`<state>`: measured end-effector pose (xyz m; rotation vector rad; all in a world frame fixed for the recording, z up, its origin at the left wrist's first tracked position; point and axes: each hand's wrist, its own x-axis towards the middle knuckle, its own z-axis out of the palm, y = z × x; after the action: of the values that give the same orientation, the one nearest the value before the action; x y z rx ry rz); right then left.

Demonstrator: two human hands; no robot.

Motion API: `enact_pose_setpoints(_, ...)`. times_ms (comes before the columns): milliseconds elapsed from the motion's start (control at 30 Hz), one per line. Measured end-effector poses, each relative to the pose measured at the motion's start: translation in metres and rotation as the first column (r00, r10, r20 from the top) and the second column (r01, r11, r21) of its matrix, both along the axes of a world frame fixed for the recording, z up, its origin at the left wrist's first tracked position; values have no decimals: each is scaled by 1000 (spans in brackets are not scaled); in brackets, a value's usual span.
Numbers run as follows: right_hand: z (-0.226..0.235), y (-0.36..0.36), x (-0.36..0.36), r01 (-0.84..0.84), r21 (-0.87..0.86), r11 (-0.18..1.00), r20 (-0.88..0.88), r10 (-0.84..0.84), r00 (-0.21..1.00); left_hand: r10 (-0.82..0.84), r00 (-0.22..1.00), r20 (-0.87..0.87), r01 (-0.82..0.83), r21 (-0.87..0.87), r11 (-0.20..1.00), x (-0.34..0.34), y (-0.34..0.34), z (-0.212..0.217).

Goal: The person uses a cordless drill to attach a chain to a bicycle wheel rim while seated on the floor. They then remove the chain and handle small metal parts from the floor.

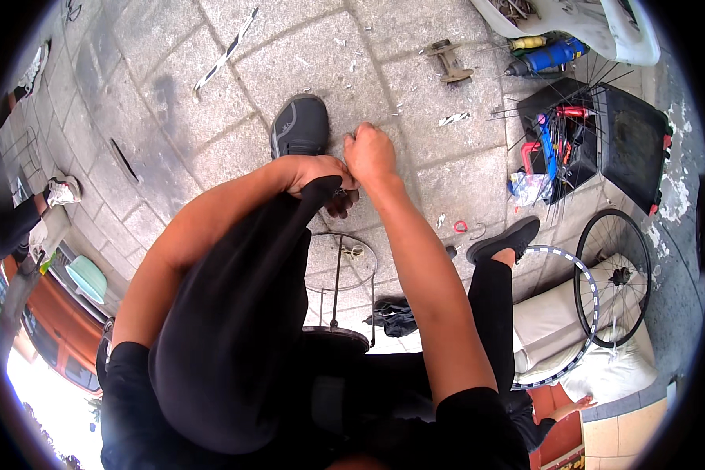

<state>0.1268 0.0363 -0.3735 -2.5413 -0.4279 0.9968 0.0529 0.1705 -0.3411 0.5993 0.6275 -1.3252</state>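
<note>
Head view, near to far. Nearest us we see a raised knee in black cloth (235,329) and, below it, a small round stool frame (341,270) with thin metal legs. Just above the knee the left hand (317,178) and right hand (370,153) meet, touching one another; both are curled into fists around something small that we cannot make out. Beyond them a dark shoe (299,125) rests flat on the stone paving (172,94). To the right lie a spoked wheel (612,276) and a bare rim (564,313) on a pale cushion (544,317). Farther off stands an open black toolbox (595,133), with a blue tool (547,56) beyond it.
</note>
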Motion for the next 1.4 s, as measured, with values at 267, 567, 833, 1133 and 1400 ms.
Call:
enact_pose_setpoints(267, 42, -28, 30, 346, 59, 936, -257, -321, 912, -42, 999, 16, 43, -60, 997, 1, 2, 4)
enact_pose_setpoints(567, 95, -71, -4, 691, 39, 722, -686, -483, 544, 72, 993, 96, -67, -56, 996, 7, 16, 17)
enact_pose_setpoints(833, 23, -41, -57, 17, 91, 996, -35, -14, 999, 558, 823, -104, -558, 33, 829, -8, 26, 6)
enact_pose_setpoints(1133, 22, -36, -51, 182, -4, 983, 1, -182, 983, 513, 858, -21, -513, 10, 858, -7, 23, 6)
enact_pose_setpoints(1400, 103, -35, -24, 486, 363, 795, -349, -368, 862, 558, 830, -4, -542, 226, 809, 0, 9, 14)
